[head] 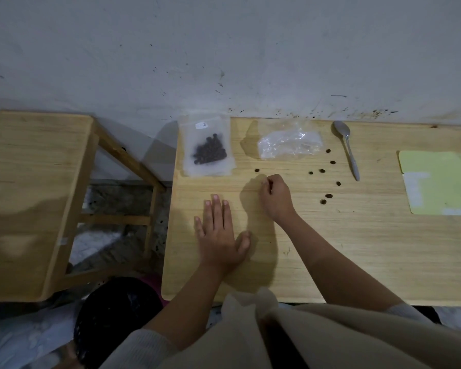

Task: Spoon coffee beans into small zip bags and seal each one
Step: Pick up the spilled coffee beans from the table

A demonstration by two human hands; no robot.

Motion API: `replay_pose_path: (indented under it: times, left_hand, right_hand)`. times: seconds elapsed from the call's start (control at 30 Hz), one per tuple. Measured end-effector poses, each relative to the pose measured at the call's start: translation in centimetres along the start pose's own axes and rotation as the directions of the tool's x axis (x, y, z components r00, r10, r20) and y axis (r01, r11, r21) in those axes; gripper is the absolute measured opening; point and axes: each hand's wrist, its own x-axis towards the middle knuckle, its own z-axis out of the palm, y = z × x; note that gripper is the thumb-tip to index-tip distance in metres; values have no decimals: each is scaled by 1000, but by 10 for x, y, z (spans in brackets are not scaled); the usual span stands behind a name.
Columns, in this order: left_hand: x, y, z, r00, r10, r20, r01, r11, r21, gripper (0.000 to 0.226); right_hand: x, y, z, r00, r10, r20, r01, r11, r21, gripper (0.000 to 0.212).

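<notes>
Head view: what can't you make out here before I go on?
- Right hand: fingers curled, so any bean pinched inside is hidden.
- Filled zip bag: seal too faint to judge; label too small to read.
- Yellow-green sheet: cut off by the right edge.
- Crumpled clear bag: glare hides contents.

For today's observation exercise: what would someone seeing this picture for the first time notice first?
Probably the two hands on the wooden table: the left hand lies flat, and the right hand is curled as if pinching something. Next come the loose coffee beans scattered to the right of that hand, and the zip bag of beans at the table's far left corner. A spoon lies untouched by the wall.
</notes>
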Motion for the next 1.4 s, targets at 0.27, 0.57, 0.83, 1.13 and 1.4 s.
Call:
replay_pose_path:
  times: [0.27, 0.57, 0.83, 1.13, 1.4]
  left_hand:
    - [-1, -1, -1, 1000, 11, 3, -11, 1000, 29, 85]
    - [2, 0, -1, 998, -21, 63, 21, 1000, 0, 90]
    - [1, -3, 1, 997, -4, 78, 4, 1000, -4, 88]
    - [1, -3, -1, 992, -11, 124, 8, 1000, 21, 89]
    - [0, 8, 0, 994, -35, 101, 31, 999, 36, 83]
  right_hand:
    - [6, -3, 7, 1000, -2, 11, 1, 998, 59, 22]
    - [23, -8, 6, 995, -70, -64, 54, 973, -224, 27]
    - [12, -7, 5, 996, -85, -32, 75, 969, -237, 19]
    - [-39, 38, -31, 967, 224, -119, -204, 966, 161, 24]
    - [-56, 64, -80, 859, 474, -192, -284, 755, 591, 30]
